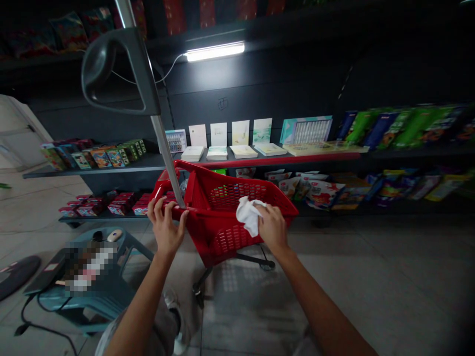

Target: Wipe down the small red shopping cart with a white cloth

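Observation:
A red plastic shopping cart (202, 227) with perforated sides stands in front of me on dark legs with wheels. My left hand (167, 227) grips its red edge at the handle end, fingers curled over the top, close to the foot of an upright metal pole. In my right hand (272, 225) is a crumpled white cloth (249, 213), held against the upper near side of the cart. My fingers partly cover the cloth, so its folds under them are hidden.
A grey handle (139, 74) on the metal pole (166, 153) rises at left. Behind the cart runs a dark shelf (129, 163) with boxes, notebooks and snack bags. A blue-grey stool (129, 242) carrying a laptop-like device stands at lower left, its cable (48, 332) trailing.

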Tool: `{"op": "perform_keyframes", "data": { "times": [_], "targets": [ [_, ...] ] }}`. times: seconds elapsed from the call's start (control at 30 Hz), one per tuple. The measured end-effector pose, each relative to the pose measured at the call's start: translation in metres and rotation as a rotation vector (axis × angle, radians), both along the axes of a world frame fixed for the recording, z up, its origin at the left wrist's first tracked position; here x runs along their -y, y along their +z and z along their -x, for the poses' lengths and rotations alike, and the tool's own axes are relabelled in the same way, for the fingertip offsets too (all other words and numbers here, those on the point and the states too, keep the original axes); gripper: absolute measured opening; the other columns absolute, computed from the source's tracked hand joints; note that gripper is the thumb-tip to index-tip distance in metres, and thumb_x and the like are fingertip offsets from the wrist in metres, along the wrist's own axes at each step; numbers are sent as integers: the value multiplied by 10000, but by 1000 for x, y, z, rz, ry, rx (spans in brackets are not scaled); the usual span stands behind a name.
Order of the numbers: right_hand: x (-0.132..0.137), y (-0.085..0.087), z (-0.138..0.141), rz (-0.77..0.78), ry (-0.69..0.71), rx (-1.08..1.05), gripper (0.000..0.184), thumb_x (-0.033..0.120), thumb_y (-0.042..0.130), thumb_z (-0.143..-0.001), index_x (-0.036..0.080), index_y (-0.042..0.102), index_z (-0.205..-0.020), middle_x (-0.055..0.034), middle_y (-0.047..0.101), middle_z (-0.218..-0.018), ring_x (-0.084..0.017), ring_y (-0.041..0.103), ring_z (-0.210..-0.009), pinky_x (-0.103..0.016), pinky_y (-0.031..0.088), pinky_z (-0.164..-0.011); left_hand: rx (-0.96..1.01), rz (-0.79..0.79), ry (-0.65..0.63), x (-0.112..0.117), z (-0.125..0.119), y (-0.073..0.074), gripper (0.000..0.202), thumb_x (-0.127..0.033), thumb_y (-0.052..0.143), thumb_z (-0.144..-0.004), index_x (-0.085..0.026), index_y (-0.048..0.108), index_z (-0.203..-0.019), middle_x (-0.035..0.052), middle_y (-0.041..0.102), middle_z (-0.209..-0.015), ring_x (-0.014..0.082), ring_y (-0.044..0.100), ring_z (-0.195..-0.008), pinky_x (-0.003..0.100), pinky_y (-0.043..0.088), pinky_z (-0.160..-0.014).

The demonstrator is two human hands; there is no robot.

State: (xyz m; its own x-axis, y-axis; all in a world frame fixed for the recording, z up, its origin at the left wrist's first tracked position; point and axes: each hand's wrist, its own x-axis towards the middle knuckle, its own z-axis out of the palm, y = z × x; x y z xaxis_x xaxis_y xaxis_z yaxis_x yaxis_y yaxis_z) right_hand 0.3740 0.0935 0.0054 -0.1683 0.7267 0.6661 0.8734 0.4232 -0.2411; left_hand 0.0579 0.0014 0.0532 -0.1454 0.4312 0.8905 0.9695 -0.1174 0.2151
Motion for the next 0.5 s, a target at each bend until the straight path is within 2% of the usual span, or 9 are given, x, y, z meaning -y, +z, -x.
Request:
{"op": "perform_keyframes", "data": {
  "times": [0.17, 0.27, 0.33, 0.37, 0.5],
  "targets": [
    [34, 10, 70, -43, 244, -91, 458, 68, 519, -879, 205, 695, -1279, -87, 641, -1310, -281, 511, -1141, -401, 492, -1002, 23, -5, 9, -3, -3, 0, 304, -423, 668, -910, -197, 617, -1107, 152, 497, -1416, 331, 274, -1477, 508, 316, -1200],
    [44, 15, 96, -55, 345, -177, 472, 220, 630, -879, 149, 632, -1345, -118, 565, -1428, -315, 445, -1301, -466, 423, -1134, 26, -21, 8, -4, -6, 0, 297, -413, 652, -921, -192, 603, -1114, 161, 491, -1424, 333, 250, -1497, 519, 291, -1212],
    [46, 18, 106, -44, 389, -209, 539, 330, 670, -884, 136, 594, -1380, -135, 532, -1467, -327, 410, -1362, -498, 379, -1175, 25, -31, 10, -5, -8, -1, 299, -408, 633, -930, -187, 588, -1127, 171, 474, -1444, 338, 223, -1515, 536, 263, -1222],
    [44, 18, 108, -32, 404, -214, 530, 338, 655, -902, 148, 584, -1392, -130, 543, -1457, -318, 422, -1359, -497, 378, -1176, 26, -29, 13, -6, -9, -2, 304, -409, 623, -935, -185, 582, -1135, 177, 462, -1456, 342, 208, -1523, 546, 250, -1226],
    [27, 14, 89, 16, 450, -199, 421, 164, 488, -966, 208, 619, -1364, -77, 624, -1371, -246, 503, -1290, -422, 419, -1149, 24, -14, 19, -7, -10, -4, 310, -416, 601, -943, -180, 577, -1143, 185, 433, -1483, 350, 176, -1537, 556, 231, -1230]
  ]
}}
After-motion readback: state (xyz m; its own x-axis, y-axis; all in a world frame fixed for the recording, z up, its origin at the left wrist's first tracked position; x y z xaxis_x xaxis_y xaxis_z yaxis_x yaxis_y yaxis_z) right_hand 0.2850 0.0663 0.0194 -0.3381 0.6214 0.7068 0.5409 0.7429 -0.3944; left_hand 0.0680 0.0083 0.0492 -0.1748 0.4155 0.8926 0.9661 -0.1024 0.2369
